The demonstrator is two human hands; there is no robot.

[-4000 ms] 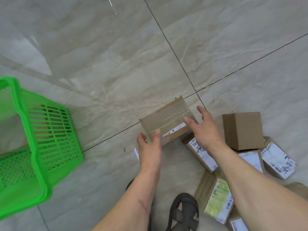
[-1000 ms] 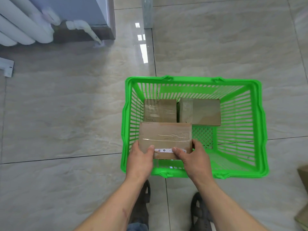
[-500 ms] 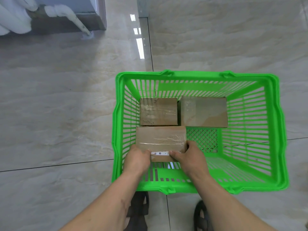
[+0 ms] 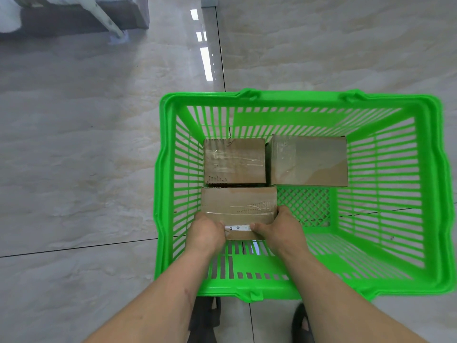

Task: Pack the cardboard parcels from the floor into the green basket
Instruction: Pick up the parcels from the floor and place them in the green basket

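You're looking at a glossy, smooth plastic basket (image 4: pixel 429 194) with slatted walls, on polished stone-look floor tiles (image 4: pixel 74 157) that mirror the lights. The near parcel (image 4: pixel 238 206) is matt brown cardboard under wrinkled, shiny clear tape; the far parcels (image 4: pixel 306 160) look alike.

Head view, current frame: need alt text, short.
Two bare hands, the left hand and the right hand, grip a taped cardboard parcel inside a green basket on a tiled floor. It sits just in front of two other parcels lying side by side at the basket's far end.
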